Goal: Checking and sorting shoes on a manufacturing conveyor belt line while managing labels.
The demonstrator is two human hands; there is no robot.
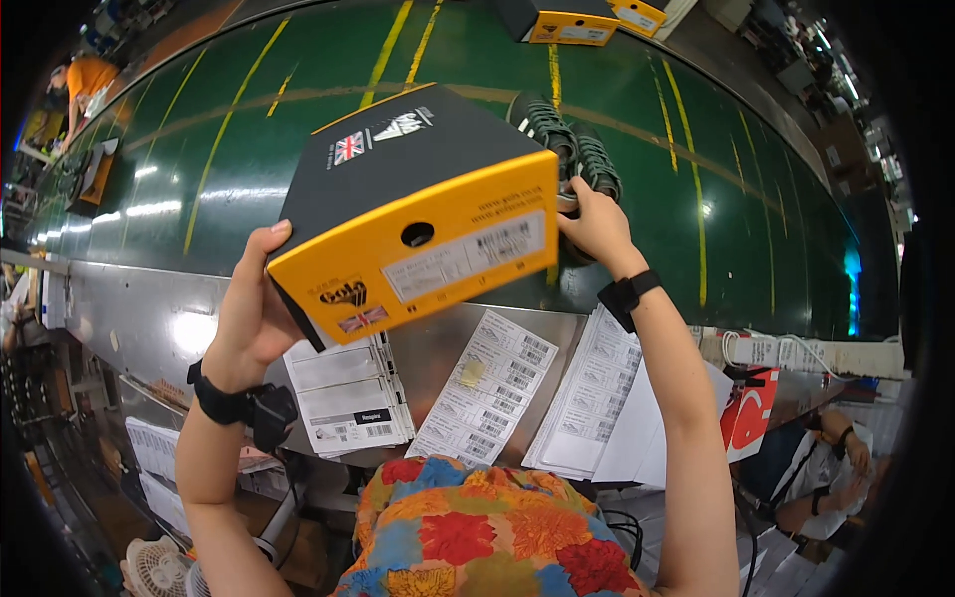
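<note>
A black and yellow shoebox (pixel 418 199) is held up tilted in front of me, its yellow end with a round hole and a white label facing me. My left hand (pixel 261 303) grips its left corner, thumb on the top edge. Just past the box's right edge, my right hand (pixel 600 227) is closed at the near end of a pair of dark green laced sneakers (pixel 595 164), which lie over the green conveyor belt (pixel 637 259). The box hides part of the sneakers and some of the right fingertips.
Label sheets (pixel 484 388) and paper stacks (pixel 592 388) lie on the metal ledge before me. More shoeboxes (pixel 572 25) stand at the belt's far side. A red box (pixel 748 413) sits at right, near a seated person (pixel 826 468). Another person (pixel 88 80) stands far left.
</note>
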